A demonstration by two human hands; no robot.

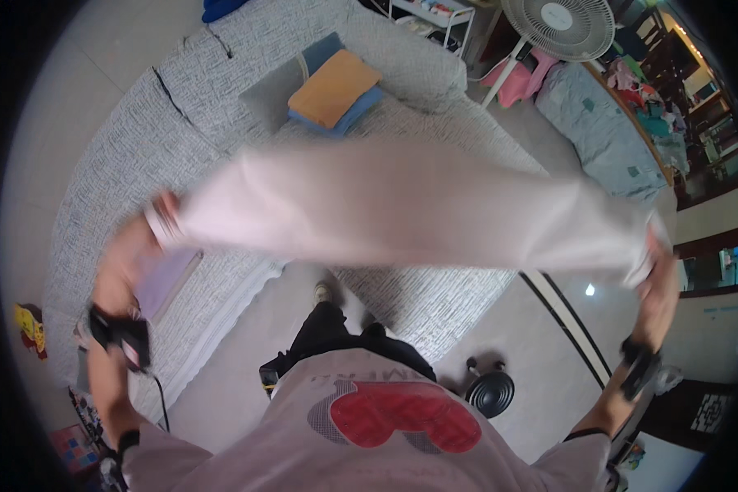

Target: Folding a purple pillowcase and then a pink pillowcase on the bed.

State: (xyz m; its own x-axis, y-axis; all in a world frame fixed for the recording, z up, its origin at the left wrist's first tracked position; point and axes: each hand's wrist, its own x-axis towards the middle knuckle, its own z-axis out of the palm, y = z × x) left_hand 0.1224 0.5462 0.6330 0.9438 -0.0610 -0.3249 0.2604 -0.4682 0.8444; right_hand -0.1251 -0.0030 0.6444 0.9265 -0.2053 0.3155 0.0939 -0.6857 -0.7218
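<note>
A pale pink towel (402, 205) is stretched wide in the air between my two hands, its middle bowed upward and blurred by motion. One end is gripped by my left hand (131, 238), whose fingers curl over the edge. At the opposite end, my right hand (658, 262) pinches the other edge; the towel partly hides its fingers. Beyond the towel, a folded orange towel (334, 86) lies on a folded blue towel (357, 115) on the sofa. A folded lilac cloth (166, 279) rests on the sofa near my left hand.
The grey patterned sofa (123, 156) curves across the left and far side. A white standing fan (558, 20) and a white trolley (435, 18) stand at the far right. A black round stool (492, 394) is on the floor, right of my body.
</note>
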